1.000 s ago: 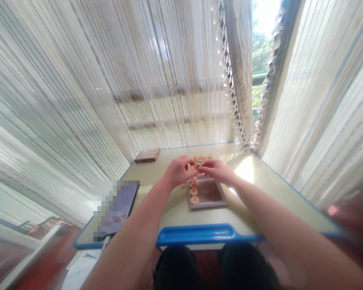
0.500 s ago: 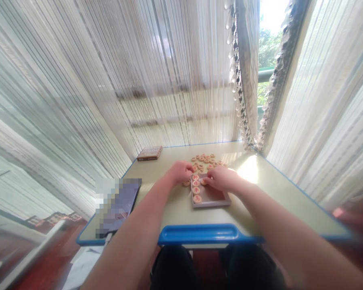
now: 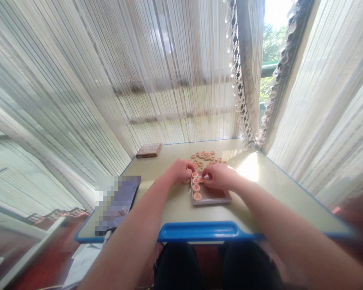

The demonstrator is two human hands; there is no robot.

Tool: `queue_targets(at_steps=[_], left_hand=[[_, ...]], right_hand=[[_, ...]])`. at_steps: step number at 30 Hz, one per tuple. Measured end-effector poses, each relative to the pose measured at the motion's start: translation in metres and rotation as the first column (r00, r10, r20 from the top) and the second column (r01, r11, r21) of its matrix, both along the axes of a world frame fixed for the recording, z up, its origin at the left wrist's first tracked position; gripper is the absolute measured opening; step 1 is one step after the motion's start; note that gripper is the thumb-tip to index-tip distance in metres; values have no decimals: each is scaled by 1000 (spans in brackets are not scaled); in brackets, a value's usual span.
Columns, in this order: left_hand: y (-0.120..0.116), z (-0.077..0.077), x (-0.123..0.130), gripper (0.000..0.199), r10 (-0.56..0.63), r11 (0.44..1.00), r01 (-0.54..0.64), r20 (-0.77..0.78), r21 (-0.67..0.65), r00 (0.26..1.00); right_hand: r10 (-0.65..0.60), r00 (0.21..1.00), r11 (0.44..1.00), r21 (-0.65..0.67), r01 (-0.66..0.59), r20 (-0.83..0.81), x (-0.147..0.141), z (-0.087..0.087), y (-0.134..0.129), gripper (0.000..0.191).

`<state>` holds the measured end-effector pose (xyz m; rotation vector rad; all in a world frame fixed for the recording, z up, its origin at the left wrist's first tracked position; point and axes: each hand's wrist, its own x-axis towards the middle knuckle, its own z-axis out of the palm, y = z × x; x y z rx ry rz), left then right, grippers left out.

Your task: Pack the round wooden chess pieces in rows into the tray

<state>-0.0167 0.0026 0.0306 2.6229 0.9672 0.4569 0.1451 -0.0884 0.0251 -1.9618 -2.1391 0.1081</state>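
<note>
A shallow open box (image 3: 213, 201) lies on the desk, with a column of round Chinese chess pieces (image 3: 196, 187) with red characters along its left side. My right hand (image 3: 220, 176) reaches into the box from the right, its fingers closed on a single chess piece (image 3: 201, 181) beside that column. My left hand (image 3: 180, 170) is at the box's far left corner with fingers curled; what they hold, if anything, is hidden. Partly under that hand, another piece (image 3: 186, 181) lies outside the box. Loose chess pieces (image 3: 207, 157) are scattered beyond both hands.
A flat brown box (image 3: 149, 150) lies at the desk's far left corner. On the left stands a tablet-like device (image 3: 121, 207), partly pixelated, with a cable. A blue tray (image 3: 199, 231) runs along the near edge. Sheer curtains (image 3: 169, 72) hang behind the desk.
My right hand has moved slightly left with the chess piece, bringing it closer to the column in the box. The left hand stays near the corner. The view has shifted a little.
</note>
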Motion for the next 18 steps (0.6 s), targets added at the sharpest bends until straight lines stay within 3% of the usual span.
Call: queue_targets(at_steps=[6,18], left_hand=[[4,-5,0,34,-27,998,27,13,53,1000],[1,-2,1,34,-17,999,17,-2,31,1000]], right_hand=[[-19,1000,1000,18,19,13,0,-2,1,27],[-77,997,995,67,79,-28,6,-6,6,31]])
